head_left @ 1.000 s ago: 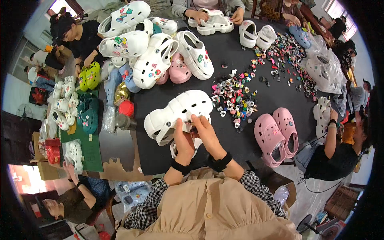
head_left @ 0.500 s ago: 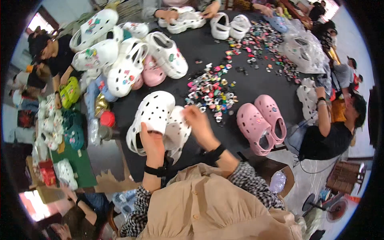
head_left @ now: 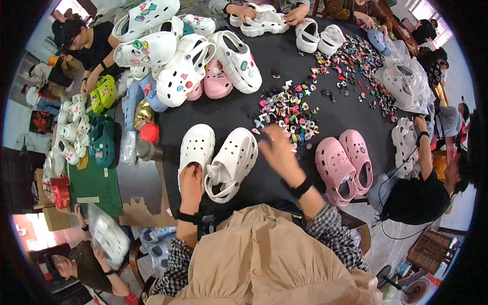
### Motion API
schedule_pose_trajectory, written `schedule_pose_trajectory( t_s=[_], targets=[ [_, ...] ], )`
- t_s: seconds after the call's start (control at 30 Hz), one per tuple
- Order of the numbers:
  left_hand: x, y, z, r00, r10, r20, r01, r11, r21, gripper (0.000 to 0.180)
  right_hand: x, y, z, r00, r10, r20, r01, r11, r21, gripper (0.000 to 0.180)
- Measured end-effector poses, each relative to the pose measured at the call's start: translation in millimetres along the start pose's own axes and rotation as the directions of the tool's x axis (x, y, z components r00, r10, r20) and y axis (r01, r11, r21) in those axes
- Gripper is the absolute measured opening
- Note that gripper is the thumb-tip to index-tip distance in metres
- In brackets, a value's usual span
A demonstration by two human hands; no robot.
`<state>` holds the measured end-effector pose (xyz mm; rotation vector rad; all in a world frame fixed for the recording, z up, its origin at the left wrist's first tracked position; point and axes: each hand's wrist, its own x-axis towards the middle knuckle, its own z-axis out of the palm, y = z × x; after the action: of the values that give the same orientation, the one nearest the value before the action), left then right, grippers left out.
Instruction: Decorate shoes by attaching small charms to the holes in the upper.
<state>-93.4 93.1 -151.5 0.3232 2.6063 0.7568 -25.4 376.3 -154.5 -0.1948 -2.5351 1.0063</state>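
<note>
Two plain white clogs lie side by side on the black table (head_left: 351,117) in front of me. My left hand (head_left: 190,184) grips the heel end of the left white clog (head_left: 197,147). The right white clog (head_left: 234,160) lies beside it with its strap toward me. My right hand (head_left: 277,152) hovers blurred with fingers apart, holding nothing, between that clog and a heap of small coloured shoe charms (head_left: 290,109).
A pink clog pair (head_left: 345,165) lies to the right. A pile of decorated white and pink clogs (head_left: 188,61) fills the far left. More charms (head_left: 356,66) spread at the far right beside plastic bags (head_left: 406,84). Other people sit around the table.
The two white clogs now lie flat, side by side. My right hand has let go and moved right toward the charm heap. My left hand stays on the left clog.
</note>
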Motion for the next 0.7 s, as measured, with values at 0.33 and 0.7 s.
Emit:
schedule_pose_trajectory(
  t_s=[0.33, 0.7],
  targets=[
    [-12, 15, 21, 0.935, 0.286, -0.211, -0.274, 0.958, 0.089, 0.036, -60, -54, 55, 0.888, 0.355, 0.291, -0.385, 0.921, 0.051, 0.107],
    [-37, 53, 51, 0.965, 0.086, 0.248, 0.070, 0.826, -0.560, 0.050, -51, 3, -39, 0.872, 0.076, 0.483, -0.118, 0.991, 0.056, 0.091]
  ],
)
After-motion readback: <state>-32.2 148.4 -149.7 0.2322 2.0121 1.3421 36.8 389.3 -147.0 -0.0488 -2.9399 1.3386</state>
